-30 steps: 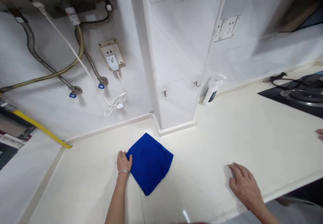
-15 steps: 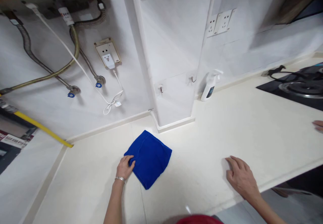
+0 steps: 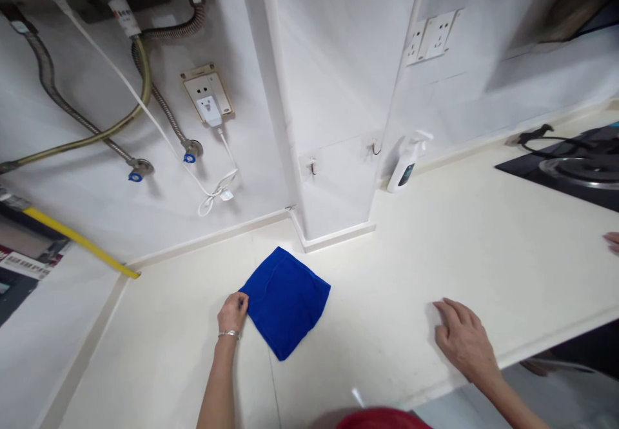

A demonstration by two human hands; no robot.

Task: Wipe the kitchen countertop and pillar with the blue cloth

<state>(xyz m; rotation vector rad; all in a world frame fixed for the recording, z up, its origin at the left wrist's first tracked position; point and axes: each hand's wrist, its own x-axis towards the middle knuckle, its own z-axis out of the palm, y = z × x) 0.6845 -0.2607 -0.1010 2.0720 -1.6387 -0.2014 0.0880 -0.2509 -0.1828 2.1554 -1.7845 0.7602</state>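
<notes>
Lying flat on the worktop, close to the back edge beside the wall pillar, is the blue cloth. The left hand, with fingers closed, pinches its left corner. The right hand, empty and half open, rests near the front edge. A spray bottle stands against the back edge.

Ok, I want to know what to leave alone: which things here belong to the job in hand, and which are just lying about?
In the job, it seems:
- cloth, its corner in the left hand
- counter under it

Just there, apparently:
- spray bottle, untouched by the wall
- hob
- plug, in its socket
</notes>
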